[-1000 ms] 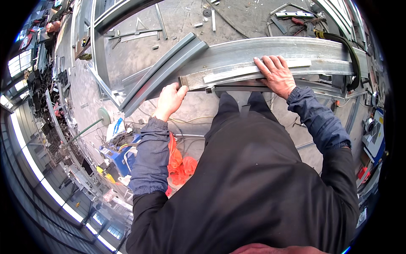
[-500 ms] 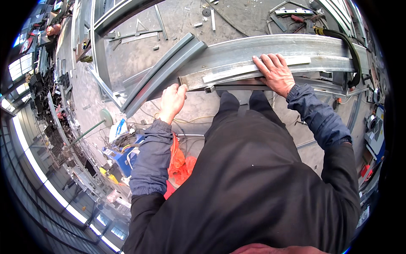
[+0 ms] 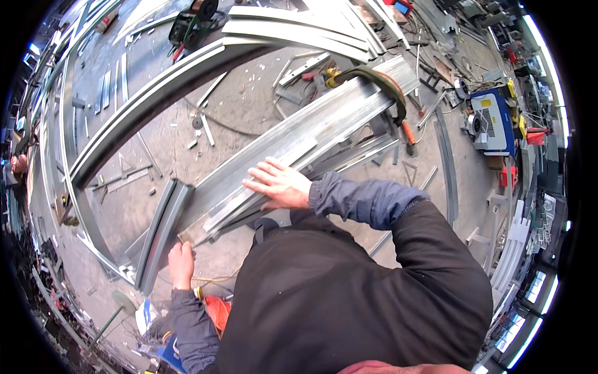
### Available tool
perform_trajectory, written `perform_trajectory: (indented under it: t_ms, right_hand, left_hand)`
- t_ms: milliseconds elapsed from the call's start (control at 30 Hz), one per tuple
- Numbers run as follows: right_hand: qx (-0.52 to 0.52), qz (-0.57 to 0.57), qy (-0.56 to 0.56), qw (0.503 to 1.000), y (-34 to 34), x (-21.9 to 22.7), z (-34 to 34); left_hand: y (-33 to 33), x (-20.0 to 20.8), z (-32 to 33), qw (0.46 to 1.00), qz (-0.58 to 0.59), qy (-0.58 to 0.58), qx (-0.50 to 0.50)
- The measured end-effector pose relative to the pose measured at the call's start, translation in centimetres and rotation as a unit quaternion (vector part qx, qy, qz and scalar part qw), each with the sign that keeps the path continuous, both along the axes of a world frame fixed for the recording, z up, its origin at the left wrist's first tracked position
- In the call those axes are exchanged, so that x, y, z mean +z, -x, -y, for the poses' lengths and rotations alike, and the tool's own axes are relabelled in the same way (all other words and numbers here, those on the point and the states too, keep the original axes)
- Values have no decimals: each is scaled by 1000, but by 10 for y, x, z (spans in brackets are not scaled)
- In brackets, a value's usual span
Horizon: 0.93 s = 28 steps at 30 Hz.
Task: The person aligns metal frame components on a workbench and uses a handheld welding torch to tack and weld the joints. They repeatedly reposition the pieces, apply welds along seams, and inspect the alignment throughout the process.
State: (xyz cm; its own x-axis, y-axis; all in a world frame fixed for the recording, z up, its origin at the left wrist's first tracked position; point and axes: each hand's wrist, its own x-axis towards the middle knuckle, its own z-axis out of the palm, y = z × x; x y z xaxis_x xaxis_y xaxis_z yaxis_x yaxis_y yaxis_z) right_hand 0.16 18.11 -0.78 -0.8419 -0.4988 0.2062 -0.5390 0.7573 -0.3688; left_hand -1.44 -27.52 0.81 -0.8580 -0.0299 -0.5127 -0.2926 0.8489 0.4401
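A wide grey metal channel [image 3: 249, 165] runs slantwise in front of me from near left to far right. Along its near side lies a thin bright metal strip [image 3: 293, 158]. My right hand [image 3: 283, 184] rests on the strip and channel, palm down and fingers spread. At the channel's near left end my left hand [image 3: 182, 265] is closed, its curled fingers against the corner; what they hold, if anything, is hidden. Two parallel grey metal profiles [image 3: 163, 234] lie across that end, just left of my left hand. A dark curved tool [image 3: 393, 93] sits over the far end.
A large steel frame [image 3: 134, 118] stands beyond on the left. Long metal sections [image 3: 293, 31] are stacked at the back. A blue and white machine [image 3: 492, 121] stands at right. Loose offcuts and a cable lie on the concrete floor. An orange bag [image 3: 218, 311] is beside my left forearm.
My view has swung to the right, so the channel now appears slanted and more of the right side shows. Both hands keep their places at the channel, the right one flat, the left one closed.
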Motion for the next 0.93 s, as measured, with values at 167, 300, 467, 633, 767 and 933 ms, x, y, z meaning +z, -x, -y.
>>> perform_trajectory:
  t_ms: [167,300,467,633,767,933]
  right_hand:
    - [-196,-56,-8,979,67,61,-134]
    - [-517,65,-254,815,103,36,-338]
    - [-440,275,-219,826,102,19,-405]
    - [-371,301,-150,866,106,17,-431]
    - [-342,233,-70,907,84,11,-446]
    - [-318,211,48,923,58,41,-437]
  left_hand:
    - [1,-1,-7,999,14,5,37]
    - [4,-1,-6,998,19,-9,56]
    - [-9,-10,-2,989,26,-65,130]
    - [-19,1,5,984,-148,97,20]
    - [-15,57,-48,961,-211,-54,172]
    - [1,104,-164,954,-135,-258,75]
